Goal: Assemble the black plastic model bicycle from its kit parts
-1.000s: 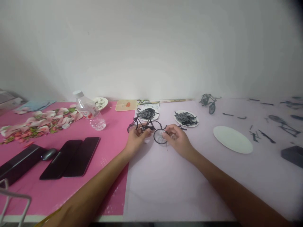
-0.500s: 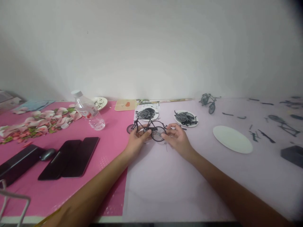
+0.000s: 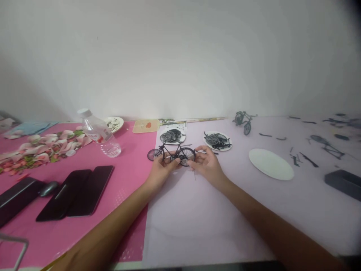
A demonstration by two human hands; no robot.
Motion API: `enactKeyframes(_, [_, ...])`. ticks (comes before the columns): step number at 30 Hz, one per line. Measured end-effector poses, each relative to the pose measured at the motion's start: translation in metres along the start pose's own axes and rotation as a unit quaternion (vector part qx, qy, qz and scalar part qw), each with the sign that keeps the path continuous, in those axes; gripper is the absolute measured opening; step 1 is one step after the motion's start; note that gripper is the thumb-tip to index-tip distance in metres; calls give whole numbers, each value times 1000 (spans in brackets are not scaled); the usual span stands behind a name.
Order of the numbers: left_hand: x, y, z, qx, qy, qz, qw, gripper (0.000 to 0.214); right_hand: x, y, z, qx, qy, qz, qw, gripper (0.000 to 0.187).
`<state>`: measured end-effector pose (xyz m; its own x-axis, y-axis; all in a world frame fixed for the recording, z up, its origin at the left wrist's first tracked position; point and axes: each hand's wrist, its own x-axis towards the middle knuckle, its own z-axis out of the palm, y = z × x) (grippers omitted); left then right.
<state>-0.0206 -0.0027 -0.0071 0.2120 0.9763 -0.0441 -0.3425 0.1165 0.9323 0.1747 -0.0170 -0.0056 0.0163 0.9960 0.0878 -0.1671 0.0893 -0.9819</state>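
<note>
Between both hands, just over the pale purple table cover [image 3: 197,210], is a small black toy bike [image 3: 171,152]. The left hand [image 3: 161,169] pinches its frame in the middle. The right hand [image 3: 207,165] has its fingertips closed on the wheel [image 3: 186,155] on that side. The bike looks thin and bendy, so a soft, steady hold close to the wheel seems best. A white plate [image 3: 183,138] of black bike parts lies just behind.

We hold a small black model bicycle [image 3: 173,153] upright and side-on, both spoked wheels attached. It seems raised just off the table [image 3: 197,218].
</note>
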Motion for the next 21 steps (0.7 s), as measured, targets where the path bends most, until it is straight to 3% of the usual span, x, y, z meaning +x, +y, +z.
enactKeyframes(7, [-3, -1, 1, 25, -3, 14, 1000, 52, 0, 3, -1, 10, -2, 26, 1000, 64])
enactKeyframes(14, [-5, 4, 5, 27, -12, 29, 999, 47, -3, 0, 1, 0, -34, 52, 998, 41])
enactKeyframes(21, [-6, 5, 5, 46, -25, 39, 998, 44, -6, -8, 2, -20, -35, 63, 997, 38])
